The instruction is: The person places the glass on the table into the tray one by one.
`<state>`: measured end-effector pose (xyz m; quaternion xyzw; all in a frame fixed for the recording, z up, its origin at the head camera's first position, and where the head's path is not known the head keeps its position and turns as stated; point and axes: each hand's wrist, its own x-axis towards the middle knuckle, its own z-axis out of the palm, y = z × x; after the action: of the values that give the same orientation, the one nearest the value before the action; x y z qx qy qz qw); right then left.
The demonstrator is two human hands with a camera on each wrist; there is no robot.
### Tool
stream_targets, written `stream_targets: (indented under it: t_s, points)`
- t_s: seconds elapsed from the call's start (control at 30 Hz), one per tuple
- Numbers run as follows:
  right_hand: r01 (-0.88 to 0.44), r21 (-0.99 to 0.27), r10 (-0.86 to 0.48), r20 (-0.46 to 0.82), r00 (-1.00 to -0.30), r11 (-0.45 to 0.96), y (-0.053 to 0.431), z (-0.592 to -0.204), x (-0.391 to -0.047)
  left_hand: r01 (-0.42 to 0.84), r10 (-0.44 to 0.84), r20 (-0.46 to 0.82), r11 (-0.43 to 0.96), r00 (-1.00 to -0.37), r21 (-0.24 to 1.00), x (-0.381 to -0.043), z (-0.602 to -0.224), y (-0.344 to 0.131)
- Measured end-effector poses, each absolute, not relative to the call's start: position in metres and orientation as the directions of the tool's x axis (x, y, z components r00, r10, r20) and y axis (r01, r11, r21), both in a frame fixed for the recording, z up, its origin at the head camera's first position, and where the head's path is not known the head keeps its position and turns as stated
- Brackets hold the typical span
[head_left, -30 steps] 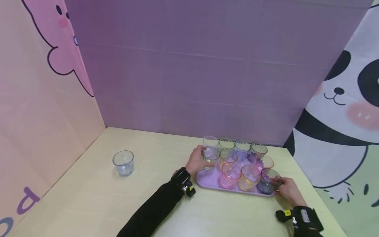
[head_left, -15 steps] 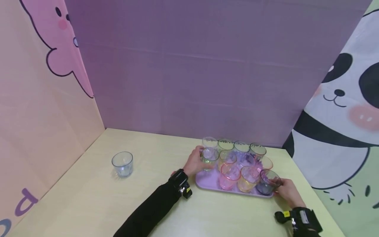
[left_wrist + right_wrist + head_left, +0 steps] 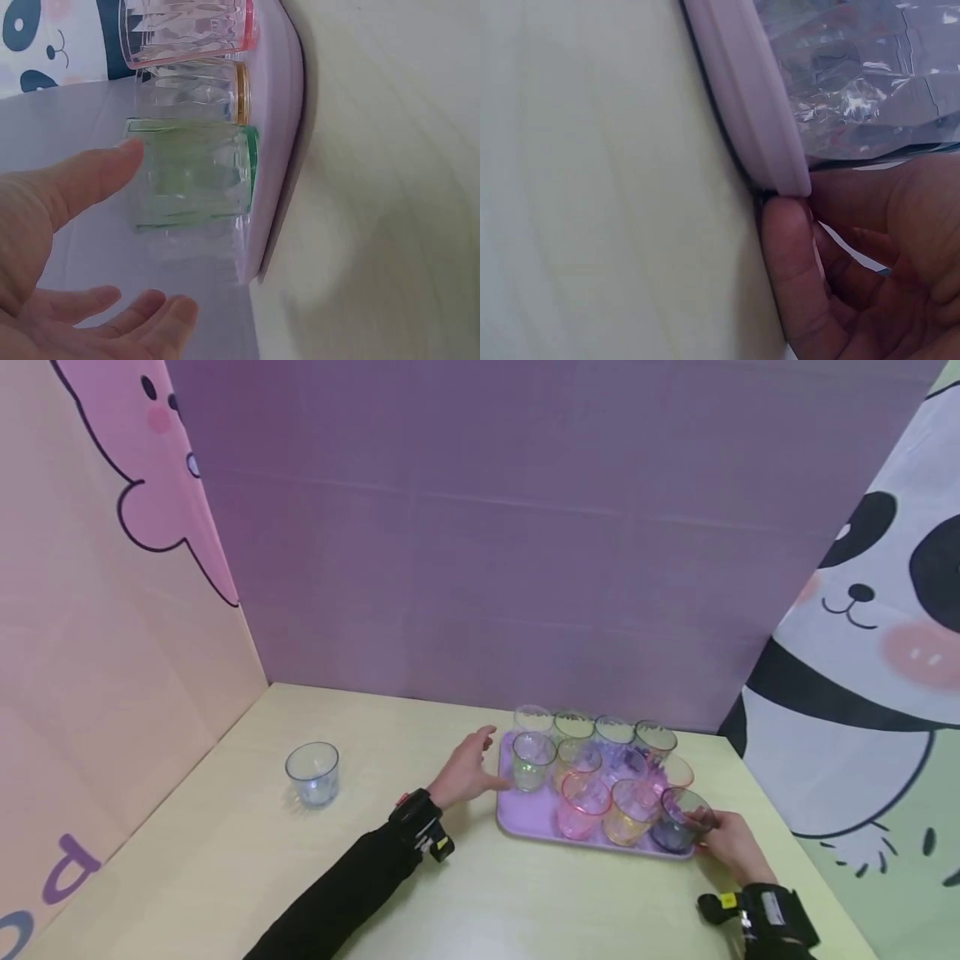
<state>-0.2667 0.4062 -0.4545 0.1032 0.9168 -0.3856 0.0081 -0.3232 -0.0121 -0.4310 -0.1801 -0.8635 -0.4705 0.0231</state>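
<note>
In the head view, a purple tray [image 3: 528, 817] carries several clear tinted glasses. My left hand [image 3: 467, 770] is open at the tray's left edge, thumb and fingers spread, with nothing in it. Just beyond it stands a green-tinted glass [image 3: 533, 762], also seen in the left wrist view as the green glass [image 3: 191, 176] near the thumb. My right hand [image 3: 735, 843] is at the tray's front right corner. Its fingers [image 3: 789, 251] pinch the rim there, right beside a dark blue-grey glass [image 3: 678, 828]. A pink glass [image 3: 581, 814] and an amber glass [image 3: 626, 818] stand along the front.
A pale blue glass [image 3: 313, 781] stands alone on the left of the light wooden table [image 3: 225, 860]. Behind the tray rises a purple backdrop [image 3: 480, 543]. Cartoon-printed panels close off both sides.
My left hand has let go of the green-tinted glass and drawn back to the left, fingers opening. The glass stays on the tray. My right hand has hardly moved.
</note>
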Motion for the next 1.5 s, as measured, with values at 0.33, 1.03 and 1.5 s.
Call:
stream_targets:
  t_s: [0.33,1.03,1.5]
  points:
    - [0.174,-0.706,0.173,-0.074,-0.982,0.686,0.407,-0.456,-0.267,0.367,0.271,0.256,0.549,-0.928,0.751,-0.306,-0.426,-0.048]
    - [0.168,-0.704,0.164,-0.074,-0.984,0.69,0.408,-0.459,-0.269,0.427,0.188,0.444,0.729,-0.876,0.535,-0.302,-0.401,-0.146]
    - [0.163,-0.702,0.169,-0.062,-0.984,0.693,0.411,-0.461,-0.271,0.302,0.27,0.137,0.829,-0.953,0.47,-0.291,-0.383,-0.202]
